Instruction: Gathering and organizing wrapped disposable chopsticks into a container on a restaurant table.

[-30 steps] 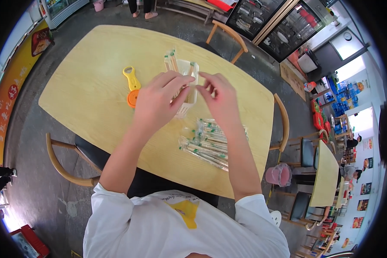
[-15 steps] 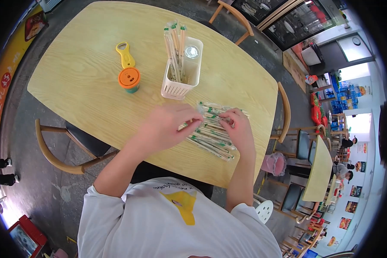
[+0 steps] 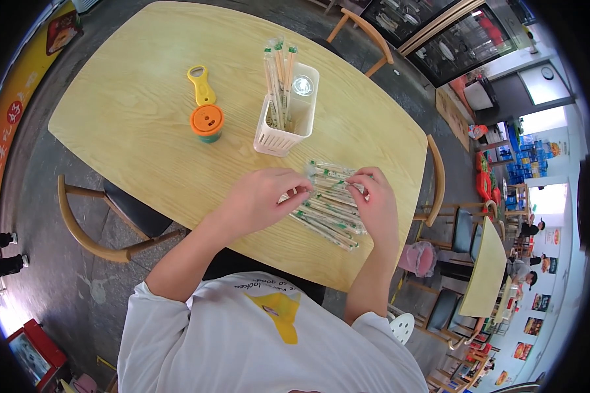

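A pile of wrapped chopsticks, in clear sleeves with green marks, lies on the table in front of me. At its left side is my left hand, thumb and fingertips closed in a pinch. My right hand pinches over the pile's right side, apart from the left. What sits between the fingertips of either hand is too small to make out against the pile. Just beyond, a white plastic holder with slotted sides contains several upright wrapped chopsticks.
Left of the holder stand an orange-lidded tub and a yellow peeler-like tool. Wooden chairs surround the pale wood table. A pink bin is on the floor to the right. Other people are in the far right background.
My right hand has shifted slightly right, widening the gap between the hands. The view has moved a little, so the table things appear slightly lower and further right.
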A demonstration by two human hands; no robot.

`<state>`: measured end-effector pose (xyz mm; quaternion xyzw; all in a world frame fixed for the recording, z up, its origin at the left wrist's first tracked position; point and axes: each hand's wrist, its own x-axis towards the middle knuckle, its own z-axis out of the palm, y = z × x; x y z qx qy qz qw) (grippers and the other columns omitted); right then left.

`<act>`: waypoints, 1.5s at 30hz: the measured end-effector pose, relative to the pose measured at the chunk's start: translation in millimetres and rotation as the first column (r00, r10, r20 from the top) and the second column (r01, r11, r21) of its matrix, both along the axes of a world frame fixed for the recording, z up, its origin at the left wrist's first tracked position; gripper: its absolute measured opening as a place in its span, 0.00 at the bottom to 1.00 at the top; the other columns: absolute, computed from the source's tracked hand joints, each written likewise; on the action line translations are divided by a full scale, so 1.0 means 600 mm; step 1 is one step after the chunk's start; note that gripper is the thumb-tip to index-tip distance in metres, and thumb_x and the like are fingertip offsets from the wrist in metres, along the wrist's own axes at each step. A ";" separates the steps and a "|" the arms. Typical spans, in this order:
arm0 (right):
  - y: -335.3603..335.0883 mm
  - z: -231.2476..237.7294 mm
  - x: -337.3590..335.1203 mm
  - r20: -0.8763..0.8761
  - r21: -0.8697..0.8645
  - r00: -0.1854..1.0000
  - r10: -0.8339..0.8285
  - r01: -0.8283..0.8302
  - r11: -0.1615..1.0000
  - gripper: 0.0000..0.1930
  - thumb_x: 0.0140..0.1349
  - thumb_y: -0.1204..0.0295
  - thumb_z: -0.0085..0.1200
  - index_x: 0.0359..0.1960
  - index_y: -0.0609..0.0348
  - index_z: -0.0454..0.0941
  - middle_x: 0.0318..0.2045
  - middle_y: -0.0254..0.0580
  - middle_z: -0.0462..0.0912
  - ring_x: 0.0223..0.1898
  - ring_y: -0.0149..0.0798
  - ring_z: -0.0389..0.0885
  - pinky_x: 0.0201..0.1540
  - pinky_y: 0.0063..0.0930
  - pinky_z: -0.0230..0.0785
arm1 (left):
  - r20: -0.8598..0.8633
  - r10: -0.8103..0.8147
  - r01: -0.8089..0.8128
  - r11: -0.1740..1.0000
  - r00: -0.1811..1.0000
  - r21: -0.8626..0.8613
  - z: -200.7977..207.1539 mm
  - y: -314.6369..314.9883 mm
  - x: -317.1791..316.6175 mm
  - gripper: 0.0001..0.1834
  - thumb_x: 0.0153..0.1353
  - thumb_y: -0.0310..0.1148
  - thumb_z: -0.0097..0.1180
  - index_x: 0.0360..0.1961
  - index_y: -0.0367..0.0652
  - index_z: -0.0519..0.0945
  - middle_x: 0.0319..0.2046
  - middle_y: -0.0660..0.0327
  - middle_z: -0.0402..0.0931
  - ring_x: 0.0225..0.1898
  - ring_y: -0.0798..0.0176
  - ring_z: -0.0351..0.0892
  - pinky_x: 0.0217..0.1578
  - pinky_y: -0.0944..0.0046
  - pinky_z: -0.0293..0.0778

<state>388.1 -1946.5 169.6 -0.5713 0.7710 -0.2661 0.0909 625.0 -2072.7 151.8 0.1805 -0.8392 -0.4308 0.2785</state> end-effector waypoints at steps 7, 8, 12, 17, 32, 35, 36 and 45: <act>-0.010 0.102 0.038 0.032 -0.236 0.999 0.003 0.004 0.972 0.06 0.64 0.82 0.65 0.41 0.64 0.83 0.41 0.45 0.86 0.34 0.34 0.86 0.35 0.26 0.76 | -0.206 0.011 0.003 0.998 0.978 0.068 0.030 -0.004 -0.010 0.15 0.64 0.24 0.67 0.52 0.40 0.85 0.38 0.57 0.86 0.35 0.61 0.86 0.36 0.63 0.81; -0.013 0.110 0.039 0.159 -0.431 0.984 0.077 -0.001 0.902 0.07 0.63 0.84 0.65 0.41 0.65 0.83 0.41 0.47 0.87 0.36 0.34 0.87 0.36 0.25 0.78 | -0.209 0.009 0.004 0.998 0.978 0.066 0.044 -0.005 -0.013 0.15 0.64 0.24 0.67 0.52 0.40 0.85 0.38 0.57 0.86 0.35 0.61 0.86 0.36 0.63 0.81; -0.032 0.155 0.084 0.506 -0.661 0.810 0.296 0.143 0.737 0.08 0.63 0.87 0.64 0.41 0.68 0.81 0.41 0.50 0.87 0.41 0.36 0.88 0.39 0.24 0.81 | -0.325 0.083 -0.110 0.992 0.942 -0.064 0.101 -0.021 -0.013 0.21 0.62 0.22 0.69 0.57 0.41 0.84 0.38 0.58 0.85 0.33 0.63 0.85 0.34 0.66 0.80; -0.068 0.149 0.097 0.089 -0.657 0.930 0.358 -0.215 0.723 0.19 0.60 0.84 0.69 0.52 0.64 0.78 0.45 0.48 0.87 0.42 0.37 0.89 0.44 0.27 0.82 | -0.343 0.064 -0.189 0.920 0.937 -0.344 0.107 -0.059 -0.030 0.20 0.62 0.23 0.69 0.56 0.43 0.84 0.35 0.58 0.84 0.31 0.60 0.84 0.32 0.65 0.79; -0.198 0.131 0.083 -0.020 -0.393 0.951 0.308 -0.291 0.872 0.07 0.68 0.73 0.62 0.45 0.59 0.82 0.37 0.49 0.85 0.35 0.50 0.85 0.37 0.39 0.76 | -0.086 0.248 -0.260 0.857 0.965 -0.445 0.055 -0.123 -0.049 0.11 0.66 0.28 0.64 0.49 0.40 0.84 0.34 0.55 0.83 0.34 0.47 0.83 0.36 0.54 0.78; -0.221 0.108 0.078 0.029 -0.283 0.963 0.269 -0.250 0.926 0.08 0.66 0.72 0.63 0.41 0.62 0.81 0.34 0.51 0.84 0.33 0.51 0.84 0.36 0.40 0.74 | -0.256 0.314 -0.397 0.817 0.914 -0.419 0.052 -0.105 -0.031 0.12 0.66 0.26 0.63 0.50 0.40 0.84 0.34 0.55 0.83 0.34 0.50 0.82 0.37 0.55 0.77; -0.228 0.101 0.077 0.081 -0.243 0.967 0.243 -0.217 0.945 0.08 0.65 0.72 0.65 0.39 0.64 0.81 0.33 0.51 0.84 0.32 0.50 0.83 0.35 0.41 0.74 | -0.247 0.348 -0.421 0.824 0.904 -0.379 0.049 -0.099 -0.022 0.12 0.65 0.25 0.63 0.50 0.40 0.85 0.34 0.57 0.83 0.33 0.53 0.82 0.35 0.57 0.76; -0.225 0.099 0.058 0.196 -0.356 0.951 0.240 -0.159 0.921 0.13 0.59 0.72 0.71 0.43 0.66 0.84 0.36 0.44 0.85 0.31 0.39 0.81 0.34 0.33 0.73 | -0.094 0.175 -0.178 0.984 0.980 -0.026 0.043 -0.048 0.018 0.09 0.66 0.24 0.63 0.47 0.40 0.86 0.35 0.59 0.85 0.27 0.63 0.78 0.29 0.63 0.73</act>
